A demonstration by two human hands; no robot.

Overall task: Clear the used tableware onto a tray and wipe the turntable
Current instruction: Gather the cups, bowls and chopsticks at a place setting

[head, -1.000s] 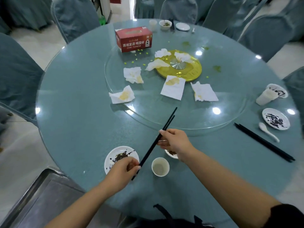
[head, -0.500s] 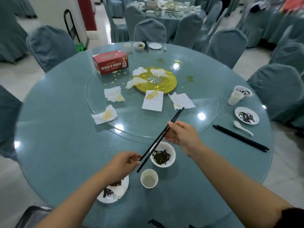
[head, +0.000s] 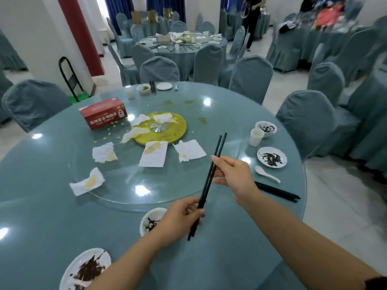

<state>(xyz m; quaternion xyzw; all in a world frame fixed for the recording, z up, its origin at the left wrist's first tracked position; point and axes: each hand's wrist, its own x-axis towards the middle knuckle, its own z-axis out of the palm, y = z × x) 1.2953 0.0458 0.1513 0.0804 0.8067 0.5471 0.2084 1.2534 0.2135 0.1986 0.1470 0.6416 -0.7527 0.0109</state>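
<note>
Black chopsticks (head: 210, 181) held above near rim of glass turntable (head: 129, 197). Right hand (head: 232, 174) pinches upper shafts; left hand (head: 180, 218) grips lower ends. Soiled bowl (head: 149, 221) just outside rim, under left hand. Stained napkins (head: 154, 153) on turntable.

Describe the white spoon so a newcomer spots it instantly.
On the round table, look right of the glass turntable. The white spoon lies between a stained saucer and flat black chopsticks, the only spoon in that setting.
</note>
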